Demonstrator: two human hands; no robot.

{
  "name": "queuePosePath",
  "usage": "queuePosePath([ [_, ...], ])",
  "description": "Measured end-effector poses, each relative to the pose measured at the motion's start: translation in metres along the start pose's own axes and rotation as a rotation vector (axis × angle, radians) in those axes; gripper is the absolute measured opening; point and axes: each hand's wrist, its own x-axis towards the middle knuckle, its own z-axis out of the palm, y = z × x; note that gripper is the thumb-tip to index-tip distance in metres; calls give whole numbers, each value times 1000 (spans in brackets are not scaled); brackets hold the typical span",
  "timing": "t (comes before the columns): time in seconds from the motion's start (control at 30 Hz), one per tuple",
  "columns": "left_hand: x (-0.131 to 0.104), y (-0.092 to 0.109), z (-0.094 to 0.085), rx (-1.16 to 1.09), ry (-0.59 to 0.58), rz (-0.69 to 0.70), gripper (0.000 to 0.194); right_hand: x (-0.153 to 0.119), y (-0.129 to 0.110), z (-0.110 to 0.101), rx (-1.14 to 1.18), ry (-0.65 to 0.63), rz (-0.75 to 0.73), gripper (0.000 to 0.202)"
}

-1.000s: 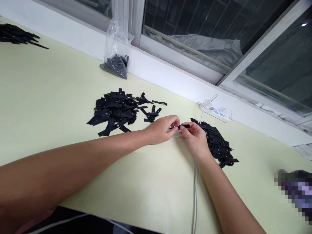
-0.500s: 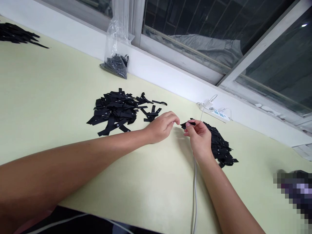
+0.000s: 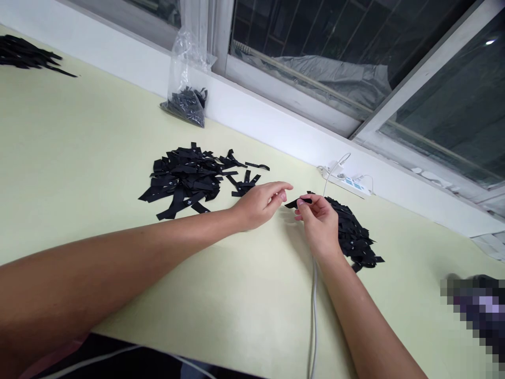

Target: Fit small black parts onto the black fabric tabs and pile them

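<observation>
Pinched between thumb and fingers of my right hand point(image 3: 319, 218) is a black strip point(image 3: 292, 203), its free end pointing left. My left hand point(image 3: 262, 204) is open just left of that strip, fingers stretched out and not touching it. A large pile of black strips with small white marks point(image 3: 185, 179) lies to the left, with a small group of strips point(image 3: 244, 184) beyond my left hand. Another pile of black strips point(image 3: 357, 237) is partly hidden behind my right hand.
A clear plastic bag point(image 3: 185, 105) holding black pieces stands against the wall. More black strips point(image 3: 27, 53) lie at far left. A power strip point(image 3: 351, 184) sits by the wall, and a grey cable point(image 3: 314, 316) runs down the table point(image 3: 236, 295).
The fingers of my left hand have straightened. My right hand has shifted slightly left with the strip, and more of the strip's free end now shows.
</observation>
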Motion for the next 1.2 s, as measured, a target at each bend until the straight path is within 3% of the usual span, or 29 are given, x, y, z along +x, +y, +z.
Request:
queuePosePath([
  [0.23, -1, 2, -1, -10, 4, -14, 3, 0, 1, 0, -28, 1, -6, 34],
  [1.2, -2, 0, 0, -31, -30, -100, 4, 0, 4, 1, -39, -9, -5, 33],
])
